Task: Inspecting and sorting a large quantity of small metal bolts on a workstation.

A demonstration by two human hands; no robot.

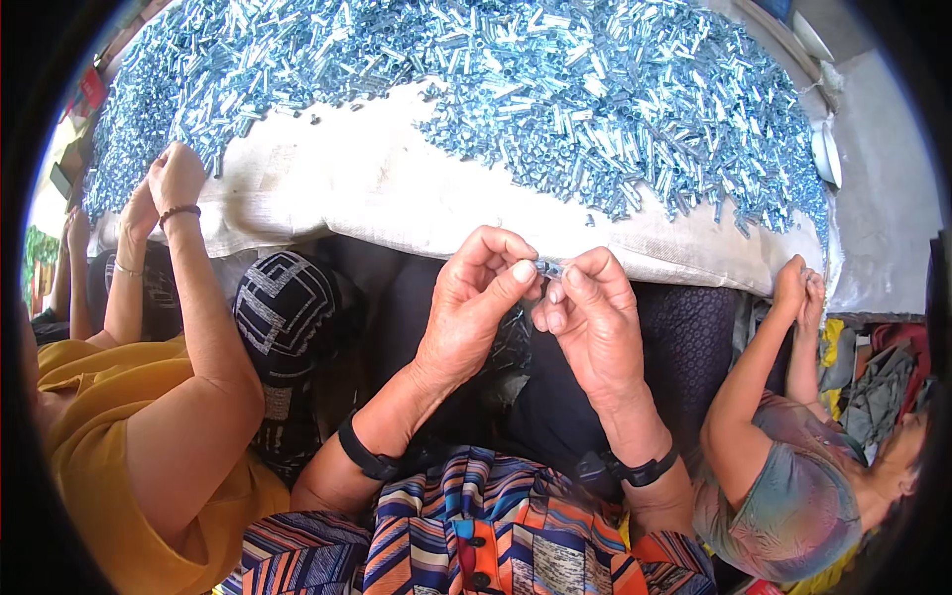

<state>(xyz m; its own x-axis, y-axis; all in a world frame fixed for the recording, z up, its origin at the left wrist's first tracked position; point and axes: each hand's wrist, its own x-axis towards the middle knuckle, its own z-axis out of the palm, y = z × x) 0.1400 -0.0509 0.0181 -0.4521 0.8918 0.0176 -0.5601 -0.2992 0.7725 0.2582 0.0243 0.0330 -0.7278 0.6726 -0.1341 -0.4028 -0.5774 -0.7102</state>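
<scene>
My left hand (474,302) and my right hand (598,322) meet in front of me, just off the table's near edge. Between their thumbs and fingertips sits a small shiny bluish metal piece (548,269), mostly covered by the fingers. Both hands are closed in a pinch on it, one at each end. Beyond them spreads a big heap of small metal tubes and rings (555,89), silvery blue, loose on a pale woven cloth (367,183). The held piece has the same colour as the heap, but its exact shape is hidden.
At my left a person in a mustard top (159,446) holds both hands by the heap. Another person in a patterned top (783,496) works at my right. White dishes (826,156) stand by the table's right edge. Piled clothes (883,387) lie at far right.
</scene>
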